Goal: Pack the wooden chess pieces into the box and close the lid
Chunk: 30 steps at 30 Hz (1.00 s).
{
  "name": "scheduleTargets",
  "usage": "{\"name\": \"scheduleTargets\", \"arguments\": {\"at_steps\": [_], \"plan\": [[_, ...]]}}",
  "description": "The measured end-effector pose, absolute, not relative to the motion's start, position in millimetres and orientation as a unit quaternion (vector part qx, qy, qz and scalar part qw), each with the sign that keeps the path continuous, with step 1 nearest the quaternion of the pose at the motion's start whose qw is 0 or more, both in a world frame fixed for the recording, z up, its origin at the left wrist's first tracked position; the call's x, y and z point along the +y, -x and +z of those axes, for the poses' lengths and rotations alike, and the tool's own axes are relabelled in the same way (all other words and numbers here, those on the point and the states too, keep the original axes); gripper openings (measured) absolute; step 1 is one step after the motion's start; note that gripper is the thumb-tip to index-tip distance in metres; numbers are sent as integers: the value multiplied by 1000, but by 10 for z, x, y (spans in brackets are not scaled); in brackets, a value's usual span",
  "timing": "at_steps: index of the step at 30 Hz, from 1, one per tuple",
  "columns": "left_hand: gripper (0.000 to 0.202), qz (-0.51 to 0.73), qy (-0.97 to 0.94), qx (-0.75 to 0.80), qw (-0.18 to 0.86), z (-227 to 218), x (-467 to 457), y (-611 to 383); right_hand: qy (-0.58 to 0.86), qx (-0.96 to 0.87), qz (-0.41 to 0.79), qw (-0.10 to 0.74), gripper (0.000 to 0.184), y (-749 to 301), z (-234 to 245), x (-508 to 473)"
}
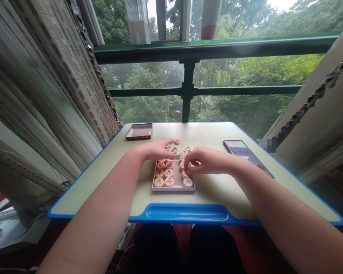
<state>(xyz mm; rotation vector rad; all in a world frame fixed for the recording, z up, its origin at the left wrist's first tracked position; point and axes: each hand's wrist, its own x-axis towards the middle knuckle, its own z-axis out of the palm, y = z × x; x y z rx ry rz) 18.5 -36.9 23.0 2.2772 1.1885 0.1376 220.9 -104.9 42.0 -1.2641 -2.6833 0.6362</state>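
A shallow grey tray lies in the middle of a small cream table with a blue rim. Several round wooden chess pieces with red and dark characters sit in rows inside it. More loose pieces lie on the table just beyond the tray. My left hand hovers over the tray's far left corner, fingers curled downward over the pieces. My right hand is at the tray's right side, its fingertips pinched on a piece there.
A brown box lid rests at the table's far left corner. A phone lies face up on the right. Curtains hang close on both sides, and a window with a green railing stands behind the table.
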Motion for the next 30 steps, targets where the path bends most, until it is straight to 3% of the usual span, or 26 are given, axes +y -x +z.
{"name": "scheduleTargets", "arguments": {"at_steps": [11, 15, 25, 30], "plan": [[83, 2, -883, 424, 201, 260, -467, -262, 513, -835, 137, 141, 20, -2227, 325, -943], [85, 0, -894, 411, 178, 238, -469, -288, 471, -858, 166, 116, 20, -2234, 324, -951], [84, 9, -892, 408, 194, 220, -468, -283, 430, -874, 198, 103, 17, -2242, 350, -982], [81, 20, -890, 408, 203, 197, -441, -270, 503, -836, 137, 173, 21, -2259, 292, -877]]}}
